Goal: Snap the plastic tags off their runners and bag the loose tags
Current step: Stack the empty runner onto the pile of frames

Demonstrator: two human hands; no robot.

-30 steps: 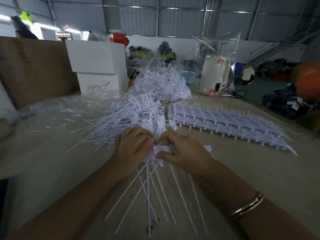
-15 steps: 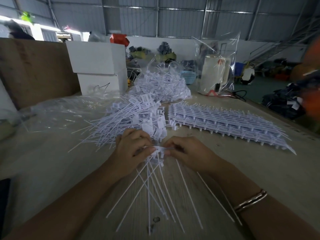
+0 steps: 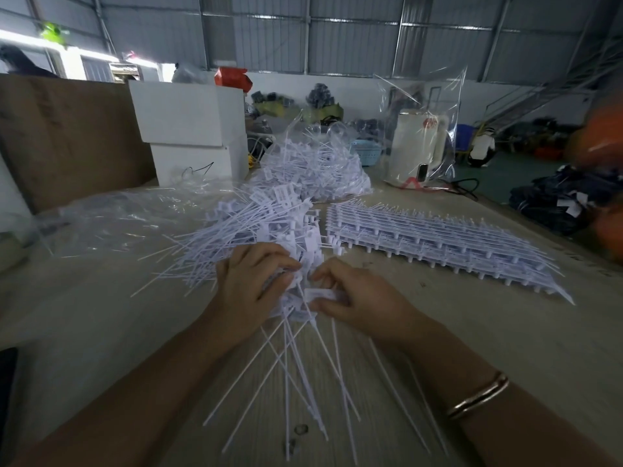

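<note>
My left hand (image 3: 251,284) grips a bundle of white plastic tags (image 3: 296,348) by their heads, the long tails fanning toward me over the table. My right hand (image 3: 357,298) pinches one tag head (image 3: 320,294) beside that bundle. Behind my hands lies a heap of loose tags (image 3: 256,227). A flat stack of tags on their runners (image 3: 438,244) lies to the right. A clear bag (image 3: 111,217) lies flat at the left. Farther back, a second clear bag holds a mound of tags (image 3: 313,173).
White boxes (image 3: 192,129) stand at the back left against a brown board (image 3: 67,136). A tall clear bag with a white item (image 3: 421,139) stands at the back right with a black cable beside it. The table's right edge (image 3: 573,254) runs diagonally.
My right hand has drawn slightly right and toward me with one tag head pinched. My left hand keeps its grip on the bundle, whose tails have shifted a little.
</note>
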